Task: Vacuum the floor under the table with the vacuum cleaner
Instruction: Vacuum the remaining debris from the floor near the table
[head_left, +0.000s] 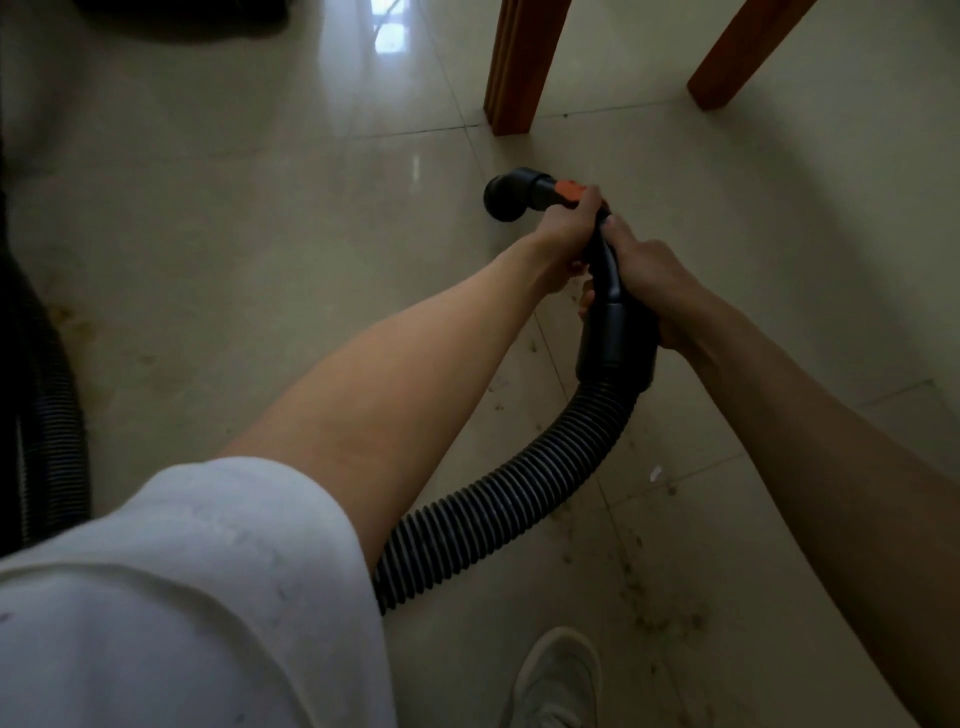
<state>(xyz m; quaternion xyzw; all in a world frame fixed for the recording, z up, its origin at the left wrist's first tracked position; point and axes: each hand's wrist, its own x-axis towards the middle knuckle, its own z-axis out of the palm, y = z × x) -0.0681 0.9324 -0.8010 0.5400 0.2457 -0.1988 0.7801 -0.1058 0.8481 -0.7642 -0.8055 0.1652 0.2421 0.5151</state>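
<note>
Two hands: both on the vacuum cleaner's black wand, near the middle of the view.
Nearest things: a white sleeve (156, 571) at lower left and a pale shoe (556, 680) at the bottom edge, standing on the floor (234, 260).
Hose: the ribbed black hose (498, 499) curves up from beside the sleeve to the wand's thick cuff.
Right hand: the right hand (649, 280) grips the wand (613, 291) just above the cuff, fingers curled round it from the right.
Left hand: the left hand (571, 228) grips farther along, wrapped round the neck beside the orange button (569, 189).
Nozzle: the round black nozzle (506, 195) sits just beyond the left hand, its mouth turned to the left and low over the floor; I cannot tell whether it touches.
Key relation: the wand's long axis runs from near right to far left, and the left hand is the nearer one to the nozzle, so it likely steers while the right hand pushes.
Debris: brownish crumbs (649, 597) lie scattered on the tiles near and to the right of the hose, behind the nozzle rather than ahead of it.
Table: two wooden table legs (519, 67) stand just beyond the nozzle, far and to the right; the ground under the table lies past them.
Surface: glossy pale tiles with thin grout lines, window glare at the far end.
Left edge: a dark ribbed hose (47, 415), much in shadow.
</note>
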